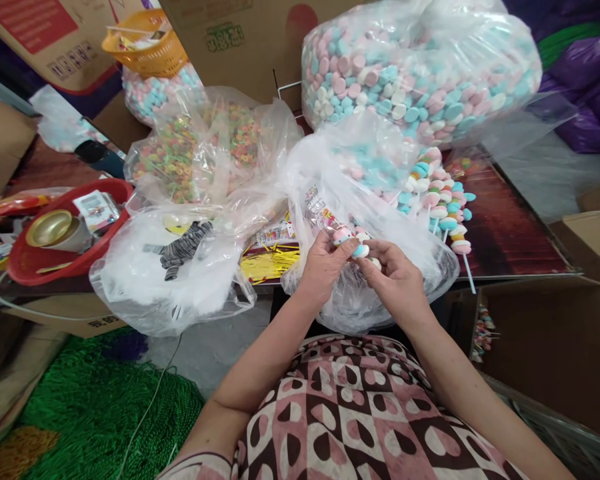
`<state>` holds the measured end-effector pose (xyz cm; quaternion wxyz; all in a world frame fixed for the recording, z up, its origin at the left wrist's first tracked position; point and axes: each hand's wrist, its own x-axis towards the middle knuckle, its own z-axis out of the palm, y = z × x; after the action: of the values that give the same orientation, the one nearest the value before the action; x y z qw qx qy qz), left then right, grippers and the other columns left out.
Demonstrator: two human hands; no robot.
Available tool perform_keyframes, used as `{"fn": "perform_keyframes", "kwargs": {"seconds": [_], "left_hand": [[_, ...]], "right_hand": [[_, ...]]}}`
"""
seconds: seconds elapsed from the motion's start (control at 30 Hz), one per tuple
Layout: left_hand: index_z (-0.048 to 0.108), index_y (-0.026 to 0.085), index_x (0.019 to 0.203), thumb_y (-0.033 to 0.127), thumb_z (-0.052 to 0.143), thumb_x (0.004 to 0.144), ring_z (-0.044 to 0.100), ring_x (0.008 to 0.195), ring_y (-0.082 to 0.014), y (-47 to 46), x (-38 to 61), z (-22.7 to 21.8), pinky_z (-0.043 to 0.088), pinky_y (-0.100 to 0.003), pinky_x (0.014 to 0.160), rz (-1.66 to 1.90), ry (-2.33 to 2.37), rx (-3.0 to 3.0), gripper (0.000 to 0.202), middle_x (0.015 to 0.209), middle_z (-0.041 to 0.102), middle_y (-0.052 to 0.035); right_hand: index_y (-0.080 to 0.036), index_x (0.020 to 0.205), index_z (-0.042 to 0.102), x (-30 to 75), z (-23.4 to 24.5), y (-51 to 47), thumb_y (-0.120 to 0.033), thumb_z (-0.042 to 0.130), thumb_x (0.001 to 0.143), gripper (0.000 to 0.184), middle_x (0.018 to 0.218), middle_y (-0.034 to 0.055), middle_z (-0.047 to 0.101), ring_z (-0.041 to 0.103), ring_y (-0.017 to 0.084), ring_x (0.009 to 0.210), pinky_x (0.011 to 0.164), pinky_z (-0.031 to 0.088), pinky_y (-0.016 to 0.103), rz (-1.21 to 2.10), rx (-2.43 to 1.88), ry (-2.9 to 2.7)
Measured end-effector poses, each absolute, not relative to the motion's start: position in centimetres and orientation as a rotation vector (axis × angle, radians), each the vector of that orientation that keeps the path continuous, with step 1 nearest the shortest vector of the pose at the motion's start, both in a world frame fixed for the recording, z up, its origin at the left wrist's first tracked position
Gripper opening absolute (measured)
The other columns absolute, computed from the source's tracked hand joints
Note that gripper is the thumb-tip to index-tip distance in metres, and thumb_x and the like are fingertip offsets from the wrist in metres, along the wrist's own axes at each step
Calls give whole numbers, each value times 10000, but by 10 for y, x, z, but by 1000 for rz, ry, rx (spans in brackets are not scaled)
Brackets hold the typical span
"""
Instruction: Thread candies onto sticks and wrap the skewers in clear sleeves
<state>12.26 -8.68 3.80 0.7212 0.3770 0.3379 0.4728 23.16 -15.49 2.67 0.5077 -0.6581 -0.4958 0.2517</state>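
My left hand (324, 267) and my right hand (396, 275) meet over a clear plastic bag (300, 160) at the table's front edge. Between their fingertips are pink, white and blue marshmallows (361, 251), both hands closed on them. A printed clear wrapper (321, 208) reaches up and away from the marshmallows; whether they sit inside it is hard to see. Whether a stick runs through them is hidden by my fingers. Just right of the hands lie several marshmallow skewers (439, 193) on white sticks, piled on the table.
Behind stands a large bag of marshmallows (420, 73). Bags of ring-shaped candy (195, 147) and a white plastic bag (145, 267) lie left, near yellow twist ties (270, 264). A red basket (25, 267) is far left. An open carton (545, 333) stands low right.
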Motion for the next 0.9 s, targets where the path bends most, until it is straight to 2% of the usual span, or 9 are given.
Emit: {"fn": "perform_keyframes", "kwargs": {"seconds": [0.1, 0.27, 0.37, 0.43, 0.57, 0.67, 0.8, 0.9], "left_hand": [[644, 210, 904, 311, 833, 693, 639, 822, -104, -89, 123, 40, 497, -247, 819, 1024, 695, 831, 301, 894, 686, 31], [663, 215, 949, 352, 833, 713, 652, 845, -110, -89, 116, 48, 503, -258, 835, 984, 657, 864, 322, 918, 697, 16], [642, 231, 1023, 476, 770, 767, 688, 900, -161, -80, 110, 58, 528, -310, 844, 986, 674, 891, 377, 955, 716, -18], [643, 232, 1010, 539, 723, 792, 704, 938, -203, -72, 108, 63, 543, -348, 843, 1011, 672, 885, 384, 947, 727, -39], [682, 213, 965, 494, 738, 790, 709, 976, -249, -65, 113, 64, 550, -375, 830, 1054, 658, 829, 336, 905, 737, -64], [694, 209, 979, 478, 731, 804, 706, 965, -233, -74, 120, 58, 542, -347, 814, 1018, 652, 823, 322, 904, 735, -55], [670, 224, 997, 463, 734, 810, 685, 930, -162, -93, 129, 50, 514, -298, 856, 1018, 683, 839, 310, 912, 720, -11], [634, 219, 969, 395, 791, 756, 671, 841, -123, -95, 133, 48, 502, -269, 820, 1043, 718, 816, 317, 879, 705, 16]], "right_hand": [[-175, 1097, 655, 230, 24, -156, -471, 634, 871, 373, 884, 38, 734, 489, 103, 542, 511, 422, 247, 632, -1585, -1093], [-186, 1098, 675, 229, 23, -157, -481, 632, 878, 370, 882, 33, 726, 485, 106, 564, 520, 426, 244, 609, -1545, -1060], [-188, 1102, 678, 229, 23, -157, -493, 644, 870, 385, 900, 38, 727, 536, 122, 612, 552, 458, 256, 615, -1532, -1034], [-189, 1099, 679, 228, 24, -158, -489, 658, 860, 385, 917, 42, 730, 582, 139, 667, 594, 487, 272, 642, -1521, -1030], [-185, 1104, 675, 227, 26, -159, -465, 668, 857, 373, 976, 63, 735, 633, 166, 777, 665, 517, 299, 683, -1468, -1055], [-192, 1173, 651, 229, 26, -160, -463, 660, 866, 410, 944, 48, 728, 582, 135, 658, 586, 495, 276, 671, -1487, -1089], [-194, 1261, 603, 233, 22, -159, -470, 644, 877, 474, 876, 28, 716, 501, 106, 552, 526, 473, 258, 647, -1521, -1096], [-197, 1333, 559, 235, 20, -159, -465, 678, 850, 565, 1001, 66, 728, 525, 112, 577, 532, 499, 269, 712, -1506, -1079]]}}
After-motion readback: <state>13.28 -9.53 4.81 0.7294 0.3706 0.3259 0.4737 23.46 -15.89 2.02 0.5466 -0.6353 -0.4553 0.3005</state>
